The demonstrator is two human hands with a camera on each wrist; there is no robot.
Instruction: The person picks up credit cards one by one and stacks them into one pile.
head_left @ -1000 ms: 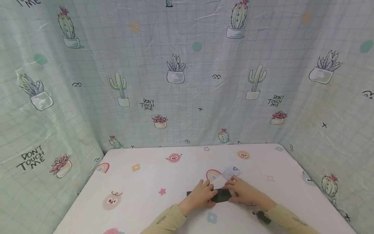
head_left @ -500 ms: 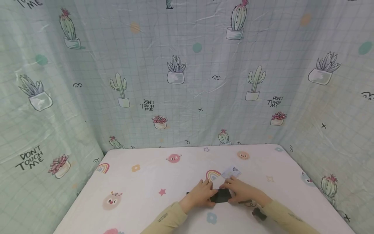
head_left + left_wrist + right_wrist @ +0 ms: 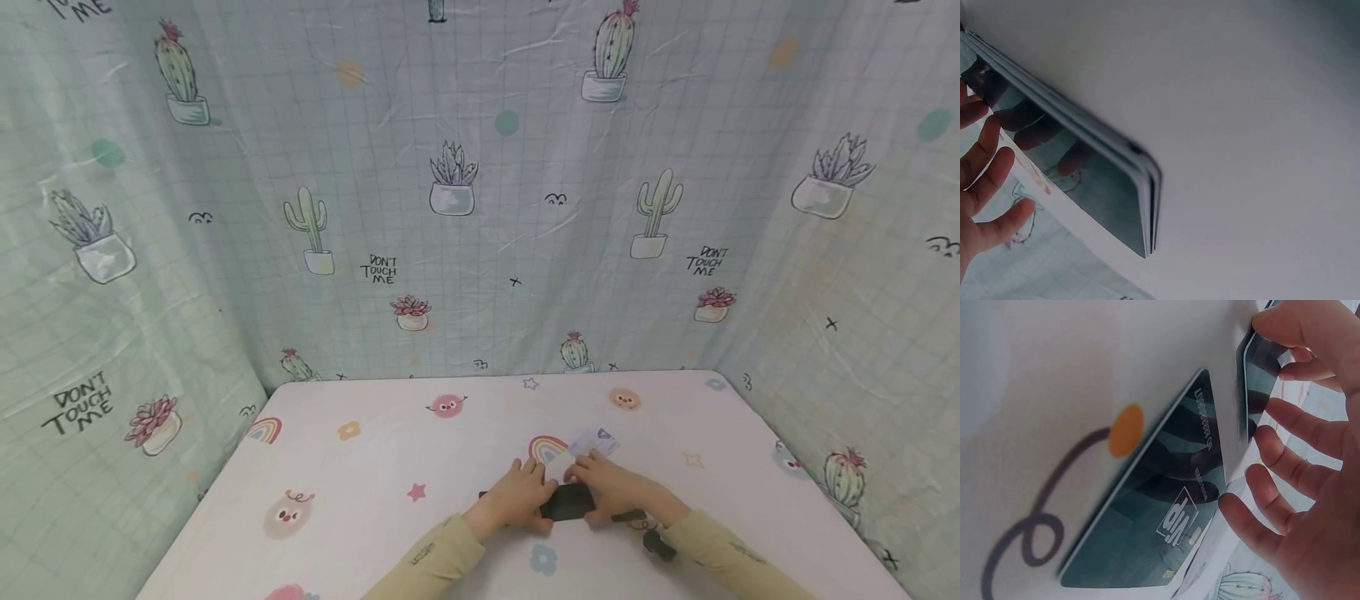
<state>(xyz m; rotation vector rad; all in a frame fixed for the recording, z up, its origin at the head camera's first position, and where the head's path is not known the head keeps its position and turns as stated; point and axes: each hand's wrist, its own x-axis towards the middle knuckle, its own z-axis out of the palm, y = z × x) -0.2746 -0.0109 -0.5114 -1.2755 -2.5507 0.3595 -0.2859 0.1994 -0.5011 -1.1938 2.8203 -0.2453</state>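
In the head view, a black card (image 3: 567, 502) lies on the table between the two hands. My left hand (image 3: 516, 497) holds its left edge between thumb and forefinger. At its right edge, my right hand (image 3: 611, 489) pinches it, thumb on the near side and fingers on the far side. Beneath the left palm lies a stack of dark cards (image 3: 1110, 200), mostly covered from above; the left wrist view shows its layered edges. Another dark card (image 3: 1154, 487), marked "VIP", lies flat below the right palm.
A pale printed card (image 3: 593, 442) lies just beyond the right fingers. A small dark object (image 3: 659, 546) shows beside the right sleeve. The white table (image 3: 375, 483) bears cartoon prints, and patterned curtains (image 3: 487, 250) surround its far side and flanks.
My right hand has shifted slightly left along the black card, uncovering more of the dark card under its wrist. The left hand stays almost in place.
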